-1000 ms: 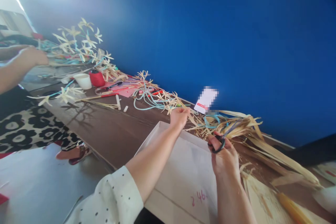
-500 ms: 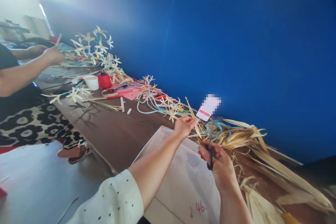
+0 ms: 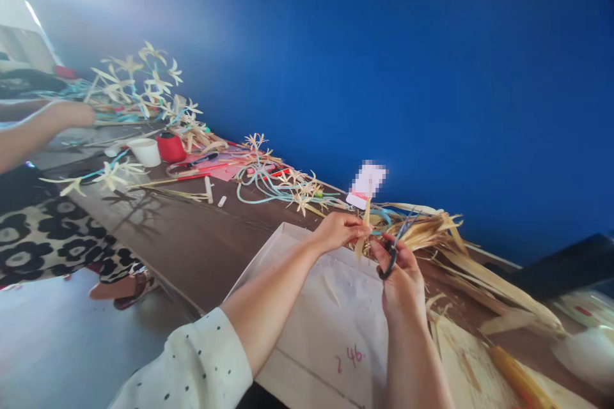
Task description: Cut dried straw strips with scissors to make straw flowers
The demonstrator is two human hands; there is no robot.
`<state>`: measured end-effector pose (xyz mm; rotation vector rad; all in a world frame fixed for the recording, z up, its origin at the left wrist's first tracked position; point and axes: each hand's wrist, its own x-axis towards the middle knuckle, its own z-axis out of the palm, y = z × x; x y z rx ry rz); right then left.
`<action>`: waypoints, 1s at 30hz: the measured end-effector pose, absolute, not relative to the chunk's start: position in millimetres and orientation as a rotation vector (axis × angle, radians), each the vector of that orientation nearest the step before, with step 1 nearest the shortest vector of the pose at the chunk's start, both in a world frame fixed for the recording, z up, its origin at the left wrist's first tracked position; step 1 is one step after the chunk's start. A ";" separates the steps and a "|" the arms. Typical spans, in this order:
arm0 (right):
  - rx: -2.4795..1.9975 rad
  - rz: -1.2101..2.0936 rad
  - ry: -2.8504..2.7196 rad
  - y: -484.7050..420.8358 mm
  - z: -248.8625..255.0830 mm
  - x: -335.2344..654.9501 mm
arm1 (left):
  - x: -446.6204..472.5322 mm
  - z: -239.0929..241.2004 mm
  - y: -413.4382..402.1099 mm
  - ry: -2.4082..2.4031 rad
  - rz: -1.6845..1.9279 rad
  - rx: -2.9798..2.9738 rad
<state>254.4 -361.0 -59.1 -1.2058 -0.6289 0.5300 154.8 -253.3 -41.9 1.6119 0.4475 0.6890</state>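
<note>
A pale strip [image 3: 367, 214] is pinched in the left hand [image 3: 341, 231] near the far edge of the white tray [image 3: 316, 313]; scissors [image 3: 394, 258] are held in the right hand [image 3: 403, 278], just beside the strip.

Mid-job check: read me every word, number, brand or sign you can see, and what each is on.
"2 46.", handwritten in red on the shallow white box; the first character is unclear.
Pixelated white rectangle with a red band: nothing readable.
Pale item at the right edge: red marking, too blurred to read.
</note>
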 end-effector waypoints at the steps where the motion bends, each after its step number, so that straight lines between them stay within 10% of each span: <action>1: -1.183 0.559 -0.642 -360.8 -59.6 254.6 | 154.1 -39.6 -255.6 0.426 0.667 1.622; 30: -1.198 0.569 -0.470 -362.3 -60.8 260.5 | 156.5 -44.1 -256.7 0.480 0.406 1.712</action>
